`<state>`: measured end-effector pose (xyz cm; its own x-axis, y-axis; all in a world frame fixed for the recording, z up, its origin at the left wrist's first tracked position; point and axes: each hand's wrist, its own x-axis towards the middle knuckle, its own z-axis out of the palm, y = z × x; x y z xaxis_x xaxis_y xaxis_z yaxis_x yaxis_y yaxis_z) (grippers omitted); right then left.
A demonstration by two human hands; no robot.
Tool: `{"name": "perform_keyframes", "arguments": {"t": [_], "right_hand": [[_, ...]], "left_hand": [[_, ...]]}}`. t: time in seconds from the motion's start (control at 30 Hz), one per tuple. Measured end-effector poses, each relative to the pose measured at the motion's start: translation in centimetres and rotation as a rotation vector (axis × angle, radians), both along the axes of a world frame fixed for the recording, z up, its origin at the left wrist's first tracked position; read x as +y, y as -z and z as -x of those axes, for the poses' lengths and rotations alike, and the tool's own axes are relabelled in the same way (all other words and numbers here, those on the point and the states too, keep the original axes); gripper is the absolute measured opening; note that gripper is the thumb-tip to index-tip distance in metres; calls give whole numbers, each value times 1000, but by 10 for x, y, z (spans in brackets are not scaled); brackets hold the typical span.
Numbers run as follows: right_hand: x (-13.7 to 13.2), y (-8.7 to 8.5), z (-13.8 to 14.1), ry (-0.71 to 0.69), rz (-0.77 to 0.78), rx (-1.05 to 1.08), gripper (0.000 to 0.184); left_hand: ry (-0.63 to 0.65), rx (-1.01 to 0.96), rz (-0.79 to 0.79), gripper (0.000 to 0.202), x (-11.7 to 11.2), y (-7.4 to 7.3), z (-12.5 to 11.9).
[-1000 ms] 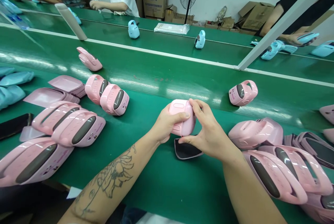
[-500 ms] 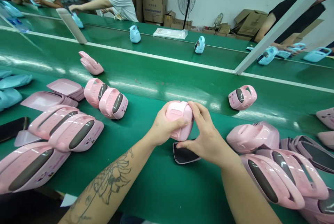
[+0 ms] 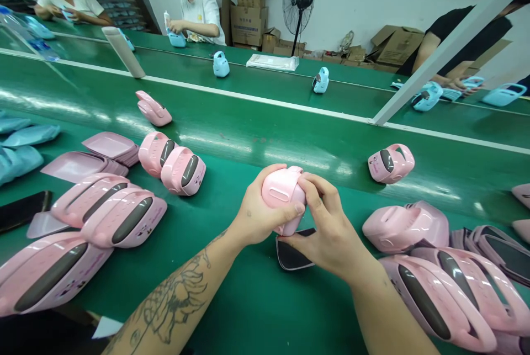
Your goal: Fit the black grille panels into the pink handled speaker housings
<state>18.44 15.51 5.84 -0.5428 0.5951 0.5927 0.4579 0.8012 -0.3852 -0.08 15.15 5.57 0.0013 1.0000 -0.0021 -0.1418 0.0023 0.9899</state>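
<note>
A glossy pink plastic housing [image 3: 281, 191] is held up between both hands over the green work surface. My left hand [image 3: 260, 207] wraps its left side, the thumb lying across the front. My right hand [image 3: 327, 217] grips the right edge, fingers at the upper corner and thumb underneath. Just below lies a dark panel with a pale rim [image 3: 295, 253], partly covered by my right thumb. Pink housings with handles and dark windows [image 3: 133, 217] stand to the left. More pink housings [image 3: 434, 294] sit on the right, beside stacked dark-faced panels [image 3: 503, 250].
Stacked pink panels [image 3: 110, 145], blue parts [image 3: 19, 159] and a black phone [image 3: 25, 211] lie at left. A pink housing [image 3: 391, 163] stands on the green belt. A slanted white post [image 3: 439, 48] rises at right. Co-workers sit across the line near blue housings [image 3: 221, 64].
The pink housing has tilted slightly in my hands, which keep their hold. The view has shifted a little. Across the line, a co-worker's outstretched arm has drawn back with a blue housing.
</note>
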Motion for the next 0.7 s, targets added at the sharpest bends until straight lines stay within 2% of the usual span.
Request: {"name": "perform_keyframes", "arguments": {"t": [0.27,0.37,0.47,0.53,0.6,0.67,0.7], "right_hand": [[-11,-6,1,7,-35,-51,99],[-11,-5,1,11,-31,-59,101],[-6,0,-1,-27,8,-41,111],[-1,6,-2,0,108,4,123],[1,11,-2,88,297,144,128],[0,14,1,118,598,335,110],[-2,13,5,74,777,424,95]], "left_hand": [[-47,58,-94,89,-8,-1,1],[1,-19,-115,88,-4,8,3],[77,-183,-195,87,4,20,6],[86,-302,-252,86,8,25,7],[57,-400,-285,87,9,26,6],[38,-477,-299,89,7,24,3],[30,-500,-304,90,6,23,2]]}}
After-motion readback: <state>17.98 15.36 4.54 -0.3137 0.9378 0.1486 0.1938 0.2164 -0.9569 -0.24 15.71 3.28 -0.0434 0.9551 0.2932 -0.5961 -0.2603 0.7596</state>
